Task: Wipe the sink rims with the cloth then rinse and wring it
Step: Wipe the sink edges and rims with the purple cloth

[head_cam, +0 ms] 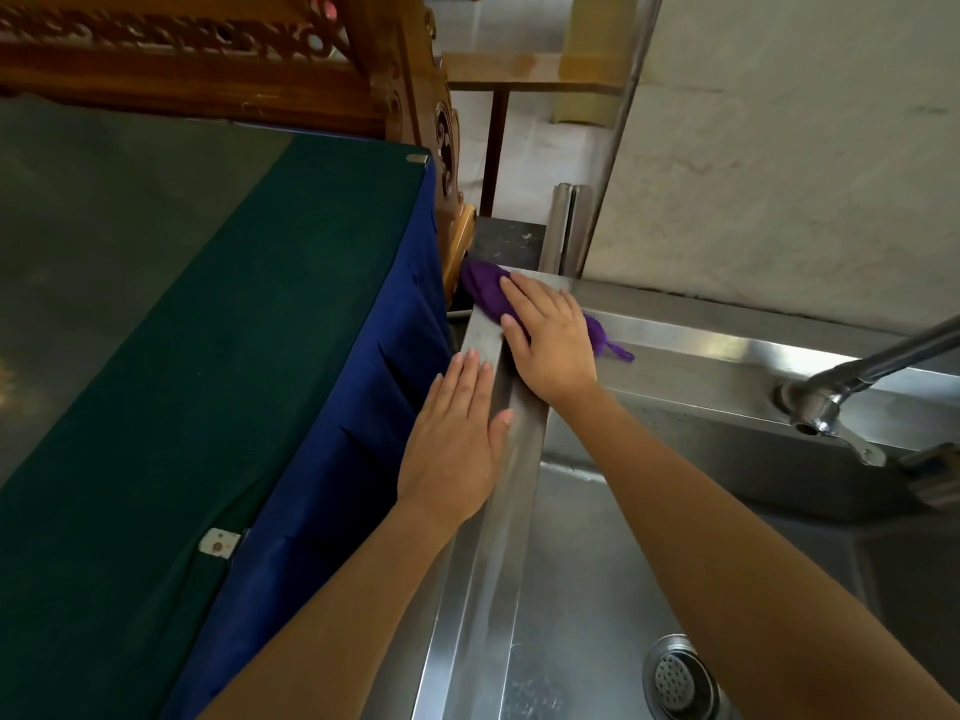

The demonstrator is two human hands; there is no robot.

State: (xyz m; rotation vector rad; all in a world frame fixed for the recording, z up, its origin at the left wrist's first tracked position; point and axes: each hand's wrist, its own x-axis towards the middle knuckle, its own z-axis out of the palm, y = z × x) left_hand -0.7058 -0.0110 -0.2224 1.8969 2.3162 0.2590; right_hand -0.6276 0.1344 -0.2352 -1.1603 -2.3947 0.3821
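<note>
i'm pressing my right hand flat, fingers spread, on the purple cloth, which is lying on the far left corner of the sink rim, at about 12 o'clock from my left hand. my left hand is resting open, palm down, on the rim's left edge, gripping nothing. the faucet is sitting at 3 o'clock, the drain at 5 o'clock in the basin.

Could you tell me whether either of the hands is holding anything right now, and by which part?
Neither grips anything: the right hand presses flat on the middle of the purple cloth; the left hand rests on the sink rim.
</note>
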